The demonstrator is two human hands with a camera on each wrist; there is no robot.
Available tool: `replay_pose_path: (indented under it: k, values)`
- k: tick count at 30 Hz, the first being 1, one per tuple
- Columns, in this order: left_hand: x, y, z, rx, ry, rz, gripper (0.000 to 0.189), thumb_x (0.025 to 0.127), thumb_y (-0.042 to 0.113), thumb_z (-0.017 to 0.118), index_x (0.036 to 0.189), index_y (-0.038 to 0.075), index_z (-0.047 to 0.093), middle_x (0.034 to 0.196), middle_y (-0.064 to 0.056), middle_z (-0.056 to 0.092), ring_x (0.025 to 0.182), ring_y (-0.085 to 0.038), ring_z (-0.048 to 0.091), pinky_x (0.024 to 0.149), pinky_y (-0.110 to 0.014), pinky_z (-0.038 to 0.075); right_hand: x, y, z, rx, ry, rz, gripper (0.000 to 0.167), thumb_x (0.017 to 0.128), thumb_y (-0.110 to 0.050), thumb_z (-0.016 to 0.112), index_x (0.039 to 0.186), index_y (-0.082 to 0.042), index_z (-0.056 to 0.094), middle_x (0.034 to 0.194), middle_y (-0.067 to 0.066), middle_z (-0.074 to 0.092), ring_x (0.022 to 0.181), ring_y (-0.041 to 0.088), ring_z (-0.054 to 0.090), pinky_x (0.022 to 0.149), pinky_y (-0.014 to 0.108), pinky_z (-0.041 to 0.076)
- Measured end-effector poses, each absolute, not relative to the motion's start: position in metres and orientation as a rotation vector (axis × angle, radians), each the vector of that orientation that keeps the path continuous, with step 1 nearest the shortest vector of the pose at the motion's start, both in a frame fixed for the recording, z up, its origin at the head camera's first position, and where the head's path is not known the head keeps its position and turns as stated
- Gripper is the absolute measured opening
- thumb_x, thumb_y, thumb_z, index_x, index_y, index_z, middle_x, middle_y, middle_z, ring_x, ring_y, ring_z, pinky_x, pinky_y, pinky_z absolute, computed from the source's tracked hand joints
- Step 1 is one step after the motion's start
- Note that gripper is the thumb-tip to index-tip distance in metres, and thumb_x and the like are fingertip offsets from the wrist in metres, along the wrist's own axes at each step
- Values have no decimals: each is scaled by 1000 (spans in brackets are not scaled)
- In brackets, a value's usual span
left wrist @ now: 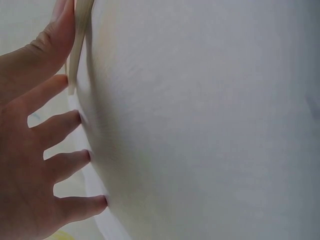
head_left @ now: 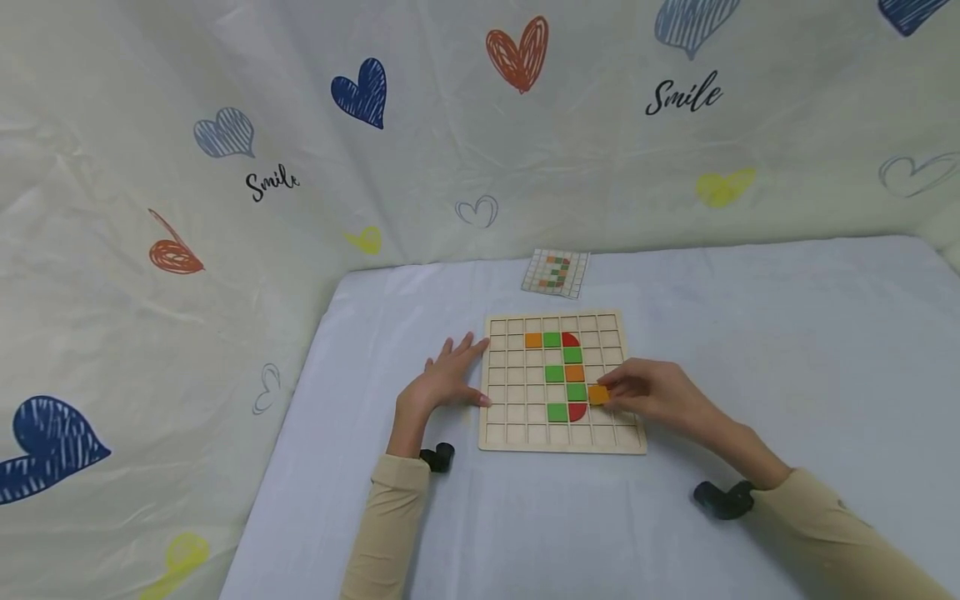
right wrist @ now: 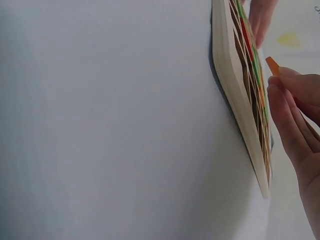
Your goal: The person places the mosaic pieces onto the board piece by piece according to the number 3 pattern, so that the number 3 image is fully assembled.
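Note:
A square wooden grid board lies flat on the table. Orange, green and rounded red tiles sit in its middle cells, laid out like a 3. My left hand is spread at the board's left edge; in the left wrist view, its thumb and a fingertip touch that edge. With thumb and fingers, my right hand pinches an orange square tile just right of the lower green tile. The right wrist view shows this tile raised over the board's surface.
A small printed card with a gridded, coloured 3 lies behind the board, near the table's back edge. White cloth covers the table. A backdrop with hearts rises behind and to the left. Black wrist devices sit by both sleeves.

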State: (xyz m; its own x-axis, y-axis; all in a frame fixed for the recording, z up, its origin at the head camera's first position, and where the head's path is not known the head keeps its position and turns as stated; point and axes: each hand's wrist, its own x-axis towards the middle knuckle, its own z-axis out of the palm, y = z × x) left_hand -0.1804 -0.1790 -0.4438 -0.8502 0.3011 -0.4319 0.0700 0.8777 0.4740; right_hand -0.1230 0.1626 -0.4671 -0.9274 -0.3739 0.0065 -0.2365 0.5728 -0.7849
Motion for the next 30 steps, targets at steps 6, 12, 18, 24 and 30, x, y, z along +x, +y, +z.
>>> replay_pose_path:
  k: [6,12,18,24,30]
  values:
    - [-179,-178,-443,264,2535,614,105,80,26,89,165,24,27,174,-5,9,161,-36,-4,124,-68,4,-123,149,-469,-523,2631,-1297,29,82,-7,86,109,-4,77,99,4,76,81,11,69,74,17,57]
    - [-179,-178,-443,267,2539,603,105,81,25,89,165,24,26,174,-5,8,160,-37,-4,124,-69,5,-123,135,-467,-609,2626,-1330,26,81,-4,86,105,-4,77,99,6,77,79,9,70,74,17,58]
    - [-180,-178,-444,261,2535,597,106,81,25,89,165,25,25,174,-4,8,161,-36,-5,124,-68,4,-126,119,-469,-662,2573,-1370,26,80,-3,86,104,-2,77,98,6,77,77,9,71,73,19,58]
    - [-180,-177,-443,256,2533,612,105,80,24,89,165,25,26,174,-4,8,160,-36,-5,124,-68,3,-129,104,-470,-738,2588,-1318,26,80,-9,87,104,-2,78,92,2,77,77,8,70,72,20,58]
    - [-180,-177,-442,254,2541,598,105,80,25,89,165,25,26,174,-4,8,160,-36,-5,124,-68,4,-131,94,-471,-802,2613,-1253,23,79,-11,89,99,-6,79,85,-3,73,74,7,60,68,21,54]
